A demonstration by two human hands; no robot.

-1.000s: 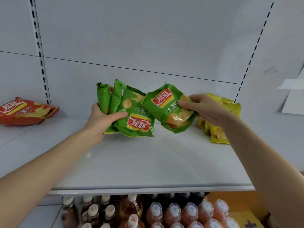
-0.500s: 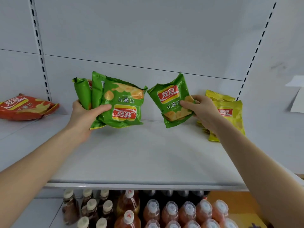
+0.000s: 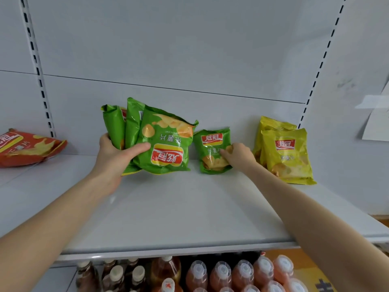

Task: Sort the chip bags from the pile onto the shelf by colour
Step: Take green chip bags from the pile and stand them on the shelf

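My left hand [image 3: 117, 153] grips a bunch of three green chip bags [image 3: 166, 144] just above the white shelf [image 3: 168, 207], the front bag upside down. A single green chip bag [image 3: 211, 144] stands upright against the back wall to their right, and my right hand [image 3: 237, 155] holds its lower right side. Two yellow chip bags [image 3: 284, 152] lean on the wall further right. A red chip bag [image 3: 27, 147] lies flat at the far left of the shelf.
Slotted uprights [image 3: 39, 70] run up the back panel on both sides. Under the shelf's front edge stand rows of drink bottles [image 3: 221, 275] with white caps. A sheet of paper [image 3: 376, 121] hangs on the right wall.
My right hand has carried the single green bag back and set it upright against the wall beside the yellow bags. My left hand's bunch has shifted slightly right.
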